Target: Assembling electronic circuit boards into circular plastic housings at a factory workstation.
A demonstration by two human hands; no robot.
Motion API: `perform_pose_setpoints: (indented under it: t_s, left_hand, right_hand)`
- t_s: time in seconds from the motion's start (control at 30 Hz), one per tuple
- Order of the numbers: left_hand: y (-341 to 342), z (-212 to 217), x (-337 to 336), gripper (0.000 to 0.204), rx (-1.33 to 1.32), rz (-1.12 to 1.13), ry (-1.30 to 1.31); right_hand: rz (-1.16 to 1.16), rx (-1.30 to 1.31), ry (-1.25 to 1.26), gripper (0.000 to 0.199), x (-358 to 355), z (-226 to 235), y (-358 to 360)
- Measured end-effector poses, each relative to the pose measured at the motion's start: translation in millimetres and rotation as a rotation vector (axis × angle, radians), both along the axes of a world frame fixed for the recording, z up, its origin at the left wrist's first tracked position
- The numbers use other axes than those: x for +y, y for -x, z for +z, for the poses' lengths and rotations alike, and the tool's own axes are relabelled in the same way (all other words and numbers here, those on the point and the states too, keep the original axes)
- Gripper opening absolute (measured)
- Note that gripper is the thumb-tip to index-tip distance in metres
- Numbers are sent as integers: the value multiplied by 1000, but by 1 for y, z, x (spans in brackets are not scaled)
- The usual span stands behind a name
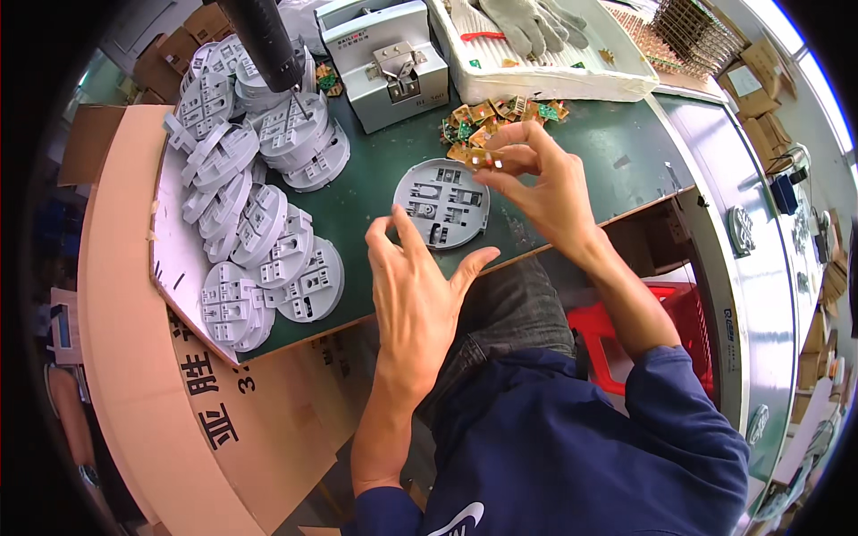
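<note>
A round grey plastic housing (454, 234) with several slots and metal parts lies flat on the green worktop in front of me. My left hand (416, 290) is at its near left side, thumb and fingers spread, holding nothing. Above the far right rim, my right hand (539, 179) pinches a small yellowish circuit board (483, 161) between thumb and fingers. Just beyond the housing lies a heap of small green and yellow circuit boards (500, 114), partly behind my right hand.
Many similar grey housings (268, 234) are stacked at the left. A black electric screwdriver (261, 40) hangs above them. At the back stand a grey screw feeder (384, 67) and a white foam tray (572, 85) holding gloves (536, 27). A conveyor (760, 268) runs along the right.
</note>
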State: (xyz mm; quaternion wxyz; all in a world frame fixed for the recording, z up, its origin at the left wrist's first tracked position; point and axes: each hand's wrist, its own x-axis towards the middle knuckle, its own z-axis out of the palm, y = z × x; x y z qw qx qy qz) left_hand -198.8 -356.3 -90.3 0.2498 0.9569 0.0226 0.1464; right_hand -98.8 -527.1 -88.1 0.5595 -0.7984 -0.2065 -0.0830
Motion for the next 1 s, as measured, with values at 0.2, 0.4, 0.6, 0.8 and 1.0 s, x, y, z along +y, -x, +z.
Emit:
perform_pose_setpoints:
  t_s: [0.2,0.4,0.6,0.8,1.0]
  left_hand:
    - [-15,20,15,38,-199,-123,783]
    - [-25,-1,22,32,-101,-252,1101]
    - [-20,-1,32,28,-219,-285,861]
    - [-16,-1,33,25,-277,-345,933]
    - [-12,-3,36,18,-240,-347,875]
  right_hand:
    - [79,-298,35,35,21,2,14]
    - [158,-137,49,33,25,13,24]
    - [550,434,-349,25,5,13,8]
    - [545,449,-373,37,2,9,8]
    - [525,481,-340,38,4,8,12]
